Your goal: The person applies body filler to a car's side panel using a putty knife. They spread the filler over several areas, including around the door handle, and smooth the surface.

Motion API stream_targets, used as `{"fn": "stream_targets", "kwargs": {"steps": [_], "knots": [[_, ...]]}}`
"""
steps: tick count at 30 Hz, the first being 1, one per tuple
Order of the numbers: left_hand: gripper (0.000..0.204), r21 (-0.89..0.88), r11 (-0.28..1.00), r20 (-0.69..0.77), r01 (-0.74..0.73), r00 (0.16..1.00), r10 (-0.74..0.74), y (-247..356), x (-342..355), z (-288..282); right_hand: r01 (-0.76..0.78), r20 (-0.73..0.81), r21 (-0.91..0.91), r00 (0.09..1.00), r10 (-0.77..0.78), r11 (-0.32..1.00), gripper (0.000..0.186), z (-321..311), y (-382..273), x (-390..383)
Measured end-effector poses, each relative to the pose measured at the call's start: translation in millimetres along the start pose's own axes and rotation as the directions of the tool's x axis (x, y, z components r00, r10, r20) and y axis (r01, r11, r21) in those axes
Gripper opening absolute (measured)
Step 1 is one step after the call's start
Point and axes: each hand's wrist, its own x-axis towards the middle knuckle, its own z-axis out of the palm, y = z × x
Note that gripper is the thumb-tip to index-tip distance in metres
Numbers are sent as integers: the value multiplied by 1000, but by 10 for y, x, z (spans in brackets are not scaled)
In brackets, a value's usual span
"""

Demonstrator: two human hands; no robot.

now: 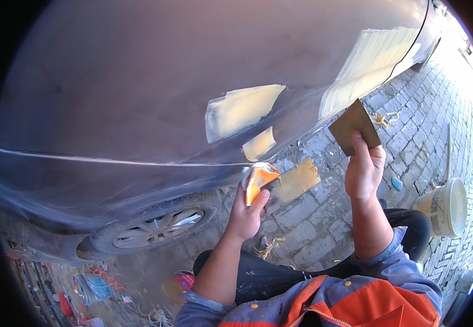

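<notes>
My left hand [244,220] grips a folded orange piece with white edges [260,179], its thumb pressed on the near side. It is held just below the car's lower body line, apart from the cream filler patch [259,144]. In my right hand [364,177] is a flat, square brown sheet [353,127], pinched by one corner and tilted upward beside the car. A larger cream filler patch [242,113] lies on the grey car body [127,76], and a long streaked one [368,65] lies farther right.
The car's wheel [157,228] is at the lower left. A flattened piece of cardboard [298,180] lies on the brick paving [323,218]. At the right stands a whitish bucket [448,207]. A round pink-lidded can [184,280] and cluttered red cords [114,280] are at the lower left.
</notes>
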Motion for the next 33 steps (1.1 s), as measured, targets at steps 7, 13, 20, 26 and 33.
{"fn": "stream_targets", "kwargs": {"steps": [7,13,20,26,33], "knots": [[39,-387,918,-1,-86,996,93,5,-65,64,-492,273,501,871,410,712,35,-155,-210,-246],[38,-406,891,-26,-206,977,214,45,-79,59,-445,483,304,834,266,843,33,-86,-153,-430],[48,-466,823,-64,-324,940,334,116,-103,25,-340,493,-65,806,326,938,26,-217,-37,-483],[54,76,852,-238,-518,821,520,-35,-123,61,-597,178,276,802,570,753,25,-15,-84,-600],[51,462,620,-54,-634,678,733,-4,-199,77,-555,115,357,825,554,752,26,167,-117,-597]]}}
